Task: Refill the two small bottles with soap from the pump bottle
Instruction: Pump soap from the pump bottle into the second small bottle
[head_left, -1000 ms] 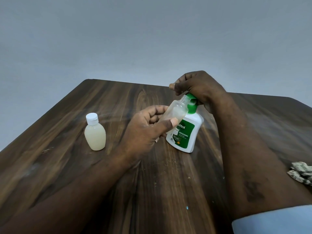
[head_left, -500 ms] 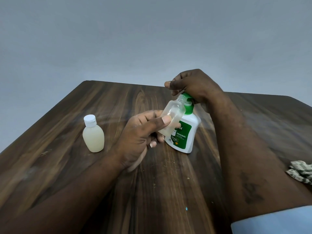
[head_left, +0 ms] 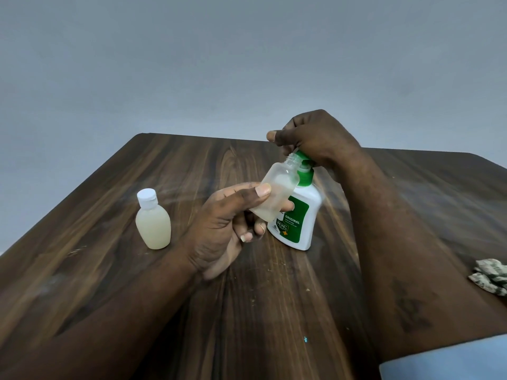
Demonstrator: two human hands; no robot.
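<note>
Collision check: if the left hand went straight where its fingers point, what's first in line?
Probably the white pump bottle with green label, just beyond the uncapped frosted small bottle that the left hand holds. They overlap in view; gap unclear.

L hand (head_left: pixel 225 229) slid grip lower on open btl (head_left: pixel 277 192), nearer its base.

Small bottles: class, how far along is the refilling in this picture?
Done: the capped bottle stands full on the table. In hand: the left grip holds the open bottle, nearly empty, at the spout of the pump bottle; the right grip covers its pump. Left: filling that bottle.
</note>
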